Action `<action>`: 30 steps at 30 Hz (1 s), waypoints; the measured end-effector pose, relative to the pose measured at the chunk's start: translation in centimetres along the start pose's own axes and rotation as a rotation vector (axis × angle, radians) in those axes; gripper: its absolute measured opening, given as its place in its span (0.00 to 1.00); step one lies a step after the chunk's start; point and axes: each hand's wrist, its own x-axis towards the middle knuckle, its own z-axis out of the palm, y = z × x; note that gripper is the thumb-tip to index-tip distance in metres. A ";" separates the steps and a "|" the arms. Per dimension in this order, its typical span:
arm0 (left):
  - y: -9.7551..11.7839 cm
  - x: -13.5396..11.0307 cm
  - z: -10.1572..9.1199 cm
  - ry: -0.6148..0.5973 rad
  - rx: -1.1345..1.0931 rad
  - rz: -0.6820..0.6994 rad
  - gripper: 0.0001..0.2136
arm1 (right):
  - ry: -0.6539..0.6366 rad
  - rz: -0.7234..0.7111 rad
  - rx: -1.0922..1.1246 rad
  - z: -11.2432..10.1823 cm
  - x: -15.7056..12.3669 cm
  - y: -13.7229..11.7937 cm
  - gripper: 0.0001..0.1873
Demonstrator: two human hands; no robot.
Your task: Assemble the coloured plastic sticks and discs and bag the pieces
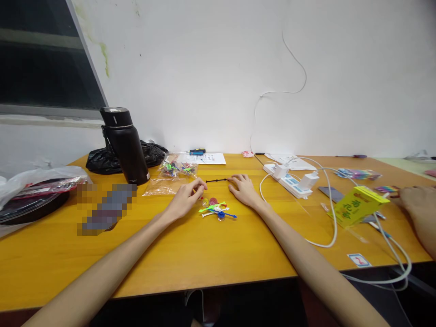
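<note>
A thin black arrow-tipped stick [216, 180] lies on the table between my hands. My left hand [186, 196] is closed, its fingers curled toward the thumb at the stick's left end; what they hold, if anything, is hidden. At the stick's right end rests my right hand [244, 190], fingers spread on the table, with fingertips close to or touching the tip. Just in front lie a green arrow stick [207, 209], a white one [206, 215] and a blue one [230, 215], overlapping. A red disc [213, 201] and a yellow disc [205, 202] sit behind them.
Clear bags of small coloured parts [177, 170] and a black bottle [126, 150] stand left. To the right are a white power strip [294, 185] with looping cables, a yellow box [357, 206] and another person's hand [418, 209]. A screwdriver [197, 151] lies near the wall.
</note>
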 end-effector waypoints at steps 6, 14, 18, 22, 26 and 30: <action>0.3 0.0 -0.1 -0.012 0.026 0.010 0.14 | -0.025 0.015 -0.003 -0.4 0.0 -0.3 0.19; 0.3 -0.1 -0.1 -0.028 0.085 0.036 0.11 | -0.036 0.015 0.016 -0.6 -0.1 -0.5 0.18; 0.1 0.1 -0.5 -0.071 0.197 0.159 0.08 | -0.046 0.022 0.022 -0.7 -0.1 -0.6 0.18; 0.1 0.1 -1.1 -0.220 0.262 0.250 0.09 | -0.040 0.024 0.016 -0.6 -0.1 -0.5 0.18; 0.2 0.0 -1.4 -0.289 0.249 0.240 0.11 | -0.017 0.013 0.013 -0.5 -0.1 -0.2 0.17; 0.0 0.0 -1.4 -0.287 0.245 0.227 0.10 | 0.016 0.004 0.044 -0.9 -0.1 -0.5 0.17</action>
